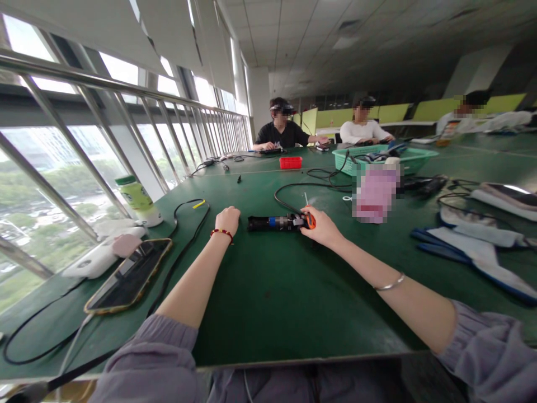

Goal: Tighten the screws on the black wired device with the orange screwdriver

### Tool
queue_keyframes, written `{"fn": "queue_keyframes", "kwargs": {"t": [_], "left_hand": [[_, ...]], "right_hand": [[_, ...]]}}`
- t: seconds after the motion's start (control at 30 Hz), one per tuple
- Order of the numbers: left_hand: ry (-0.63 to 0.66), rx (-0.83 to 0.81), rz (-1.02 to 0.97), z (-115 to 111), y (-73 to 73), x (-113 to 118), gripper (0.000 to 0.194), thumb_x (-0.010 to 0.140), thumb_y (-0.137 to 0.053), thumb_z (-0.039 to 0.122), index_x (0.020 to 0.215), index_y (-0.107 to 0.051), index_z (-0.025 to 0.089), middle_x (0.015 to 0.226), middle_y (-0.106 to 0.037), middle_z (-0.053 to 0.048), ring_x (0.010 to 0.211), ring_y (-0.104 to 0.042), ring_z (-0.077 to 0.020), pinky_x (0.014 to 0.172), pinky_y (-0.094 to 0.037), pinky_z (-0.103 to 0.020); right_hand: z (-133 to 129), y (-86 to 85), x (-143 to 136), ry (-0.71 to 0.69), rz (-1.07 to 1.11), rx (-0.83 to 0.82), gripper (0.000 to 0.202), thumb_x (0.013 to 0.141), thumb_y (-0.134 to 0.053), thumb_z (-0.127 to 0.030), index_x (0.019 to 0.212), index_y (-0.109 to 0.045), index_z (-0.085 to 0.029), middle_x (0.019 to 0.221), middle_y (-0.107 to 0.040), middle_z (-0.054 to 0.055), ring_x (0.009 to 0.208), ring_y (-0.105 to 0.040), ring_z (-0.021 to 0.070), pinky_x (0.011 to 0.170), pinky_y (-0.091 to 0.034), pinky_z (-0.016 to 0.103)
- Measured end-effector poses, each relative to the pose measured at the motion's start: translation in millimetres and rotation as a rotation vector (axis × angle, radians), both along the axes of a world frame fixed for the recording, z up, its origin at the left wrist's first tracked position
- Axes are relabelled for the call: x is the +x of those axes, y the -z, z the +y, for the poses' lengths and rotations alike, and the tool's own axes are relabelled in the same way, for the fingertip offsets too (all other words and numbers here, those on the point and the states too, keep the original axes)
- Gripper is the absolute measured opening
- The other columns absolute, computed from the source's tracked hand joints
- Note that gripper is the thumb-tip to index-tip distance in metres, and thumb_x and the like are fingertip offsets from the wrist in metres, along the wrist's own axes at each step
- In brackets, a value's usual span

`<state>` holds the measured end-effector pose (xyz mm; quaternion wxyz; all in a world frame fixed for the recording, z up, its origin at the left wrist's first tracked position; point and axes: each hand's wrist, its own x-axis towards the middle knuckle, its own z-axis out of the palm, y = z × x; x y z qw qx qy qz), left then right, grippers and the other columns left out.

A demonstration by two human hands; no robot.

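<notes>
My left hand (227, 220) is a loose fist on the green table; its palm side is hidden, so I cannot see whether anything is in it. Just to its right lies a black cylindrical tool (259, 224) with a blue ring and a metallic section. At that tool's right end, my right hand (323, 225) is closed around the orange-and-black handle of a screwdriver (311, 219), its thin shaft pointing up and away. The right fingers are partly hidden, and whether they also touch the black tool I cannot tell.
A phone (130, 274), a white device (94, 260), cables and a green-lidded bottle (138, 201) line the left side. Ahead are a red tray (291, 163) and a green basket (419, 161) of tools. Gloves (482, 252) lie at right. Several people sit across the table.
</notes>
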<state>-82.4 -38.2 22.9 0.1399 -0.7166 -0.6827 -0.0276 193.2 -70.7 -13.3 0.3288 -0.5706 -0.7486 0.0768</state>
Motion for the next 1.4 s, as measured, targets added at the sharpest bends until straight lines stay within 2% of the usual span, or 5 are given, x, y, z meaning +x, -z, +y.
{"fn": "queue_keyframes", "kwargs": {"t": [0.33, 0.67, 0.77, 0.97, 1.4], "left_hand": [[-0.12, -0.072, -0.016, -29.6, -17.9, 34.5, 0.025, 0.081, -0.056, 0.023, 0.097, -0.073, 0.013, 0.083, -0.07, -0.02, 0.082, -0.07, -0.0284, 0.069, -0.056, -0.035], [-0.031, -0.1, 0.015, -66.9, -18.9, 78.6, 0.03, 0.082, -0.046, 0.004, 0.094, -0.072, 0.013, 0.083, -0.07, -0.017, 0.083, -0.07, -0.025, 0.067, -0.055, -0.03], [0.08, -0.11, 0.06, -76.7, -14.8, 94.5, 0.036, 0.083, -0.04, -0.001, 0.093, -0.072, 0.012, 0.086, -0.069, -0.017, 0.085, -0.069, -0.0238, 0.067, -0.055, -0.029], [0.548, -0.105, 0.139, -81.6, -1.2, 114.2, 0.028, 0.088, -0.044, 0.006, 0.093, -0.07, 0.014, 0.1, -0.065, -0.013, 0.097, -0.064, -0.0222, 0.073, -0.054, -0.029], [0.648, -0.085, -0.004, -59.4, 9.1, 99.3, 0.028, 0.09, -0.043, 0.01, 0.102, -0.068, 0.017, 0.109, -0.064, -0.008, 0.102, -0.061, -0.0202, 0.084, -0.052, -0.029]], "right_hand": [[1.8, -0.5, 3.5, -0.047, -0.024, 0.011, 0.047, 0.068, -0.065, -0.025, 0.115, -0.055, -0.024, 0.105, -0.067, 0.005, 0.091, -0.062, 0.0214, 0.079, -0.047, 0.033], [-11.7, -13.7, -4.8, 0.091, -0.135, -0.009, 0.041, 0.072, -0.064, -0.034, 0.112, -0.058, -0.025, 0.094, -0.066, 0.008, 0.085, -0.06, 0.0253, 0.071, -0.043, 0.034], [-14.3, -15.7, -7.6, 0.134, -0.151, -0.002, 0.037, 0.073, -0.064, -0.037, 0.108, -0.059, -0.025, 0.089, -0.066, 0.008, 0.084, -0.059, 0.0251, 0.07, -0.042, 0.033], [-10.7, -11.9, -4.9, 0.089, -0.156, 0.012, 0.035, 0.073, -0.064, -0.037, 0.105, -0.058, -0.024, 0.091, -0.065, 0.006, 0.084, -0.058, 0.0229, 0.069, -0.041, 0.03], [-3.7, -11.8, 4.7, -0.032, -0.114, 0.008, 0.031, 0.074, -0.055, -0.029, 0.104, -0.057, -0.023, 0.089, -0.065, 0.005, 0.082, -0.058, 0.0206, 0.07, -0.043, 0.03]]}}
